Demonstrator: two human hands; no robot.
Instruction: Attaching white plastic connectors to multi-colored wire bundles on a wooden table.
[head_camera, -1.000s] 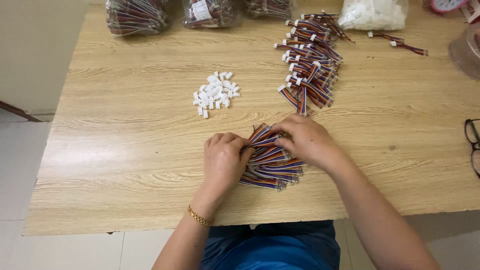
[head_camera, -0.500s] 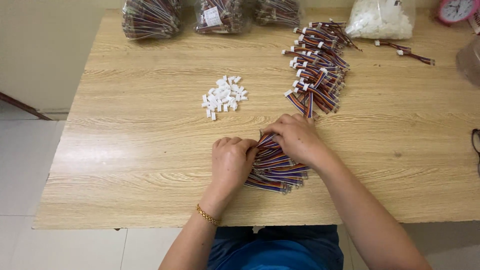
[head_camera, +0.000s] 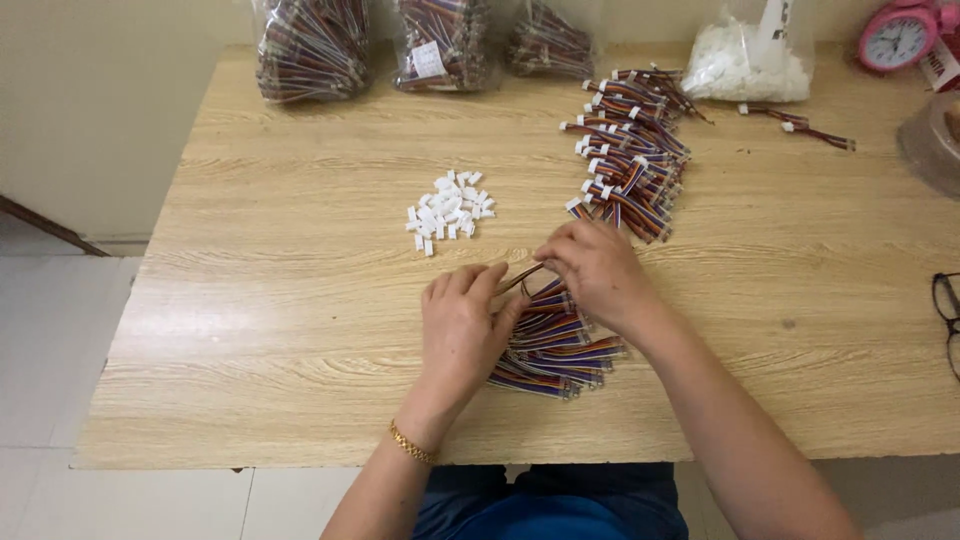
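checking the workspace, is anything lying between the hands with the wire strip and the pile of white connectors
Nothing visible: bare wooden table lies between the left hand, the right hand, the wire strip they pinch, and the white connectors.

spectacles (head_camera: 946, 318) cut by right edge, wire bundle (head_camera: 555, 345) partly under hands, clock (head_camera: 900, 38) cropped

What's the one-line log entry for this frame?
left hand: on wire bundle | right hand: pinching one wire with left | white connectors: loose pile, untouched | table: wood
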